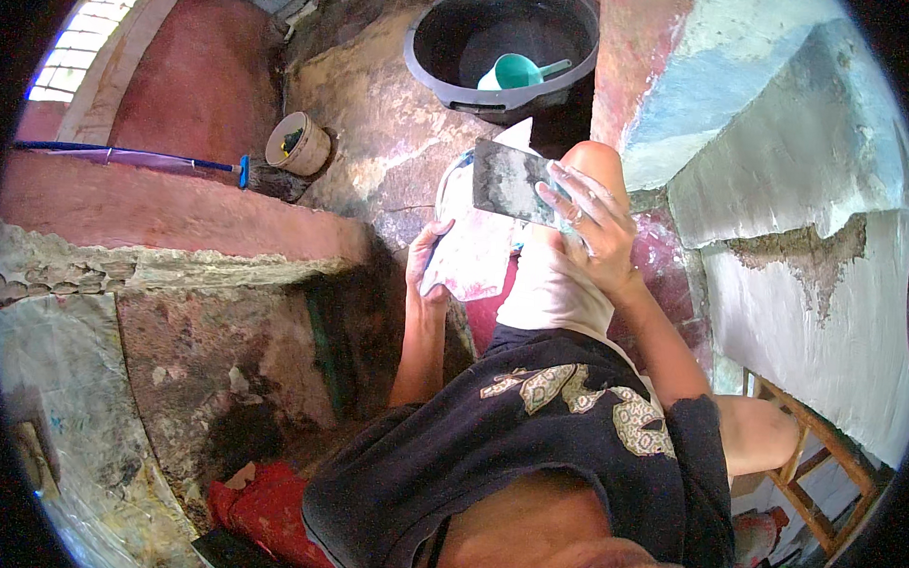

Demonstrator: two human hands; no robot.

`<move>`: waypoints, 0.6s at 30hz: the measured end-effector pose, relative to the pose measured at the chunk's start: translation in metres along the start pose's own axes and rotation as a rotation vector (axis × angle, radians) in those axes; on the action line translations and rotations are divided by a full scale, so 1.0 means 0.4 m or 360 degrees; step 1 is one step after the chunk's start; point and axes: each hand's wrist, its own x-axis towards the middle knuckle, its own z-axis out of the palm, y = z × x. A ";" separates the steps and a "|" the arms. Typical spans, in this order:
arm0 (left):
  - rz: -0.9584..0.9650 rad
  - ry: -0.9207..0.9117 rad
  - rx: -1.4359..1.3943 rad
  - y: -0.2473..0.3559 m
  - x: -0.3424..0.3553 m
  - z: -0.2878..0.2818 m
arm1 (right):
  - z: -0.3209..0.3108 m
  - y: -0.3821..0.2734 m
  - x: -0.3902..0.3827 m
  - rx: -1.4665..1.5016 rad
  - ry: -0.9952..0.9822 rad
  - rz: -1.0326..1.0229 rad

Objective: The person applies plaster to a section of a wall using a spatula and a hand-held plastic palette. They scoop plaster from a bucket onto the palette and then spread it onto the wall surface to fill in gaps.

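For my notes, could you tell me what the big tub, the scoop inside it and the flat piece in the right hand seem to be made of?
Tub: probably dark plastic, with a smooth moulded rim. Scoop: teal plastic, glossy and uniform. Flat piece in the right hand: grey and mottled, perhaps stone or worn metal; unclear.

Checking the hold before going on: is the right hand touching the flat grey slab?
Touching. The head view shows the right hand with fingers laid across the flat grey slab.

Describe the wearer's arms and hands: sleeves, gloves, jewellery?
Both forearms are bare, with no gloves and no long sleeves. The left hand shows nothing worn. The right hand seems to have a ring on one finger. The dark top has short sleeves and a pale patterned print.
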 end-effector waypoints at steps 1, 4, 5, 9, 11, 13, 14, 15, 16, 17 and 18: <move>0.0011 -0.0017 0.0023 -0.001 -0.002 -0.001 | -0.005 -0.003 -0.005 -0.0002 0.0011 0.0004; 0.0118 -0.0054 0.0105 -0.009 -0.015 0.016 | -0.015 -0.008 -0.021 -0.0034 0.0033 -0.0005; 0.0134 -0.0054 0.0112 -0.009 -0.020 0.022 | -0.017 -0.009 -0.025 -0.0061 0.0037 -0.0025; 0.0180 -0.0035 0.0208 0.010 -0.031 0.035 | -0.028 -0.003 -0.048 -0.0141 -0.0015 -0.0063; 0.0299 0.0054 0.0382 0.045 -0.030 -0.030 | -0.037 -0.002 -0.057 -0.0157 -0.0062 -0.0064; 0.0331 0.0049 0.0406 0.056 -0.046 -0.020 | -0.046 0.001 -0.063 -0.0215 -0.0134 -0.0102; 0.0392 0.0102 0.0386 0.057 -0.054 -0.013 | -0.052 0.003 -0.065 -0.0267 -0.0182 -0.0139; 0.0449 0.0148 0.0361 0.054 -0.060 0.009 | -0.057 0.006 -0.068 -0.0327 -0.0231 -0.0177; 0.0488 0.0165 0.0379 0.050 -0.064 0.028 | -0.055 0.009 -0.075 -0.0313 -0.0239 -0.0162; 0.0504 0.0136 0.0391 0.056 -0.065 0.018 | -0.051 0.015 -0.087 -0.0244 -0.0215 -0.0067; 0.0527 0.0108 0.0406 0.065 -0.065 0.012 | -0.046 0.023 -0.099 -0.0169 -0.0190 0.0024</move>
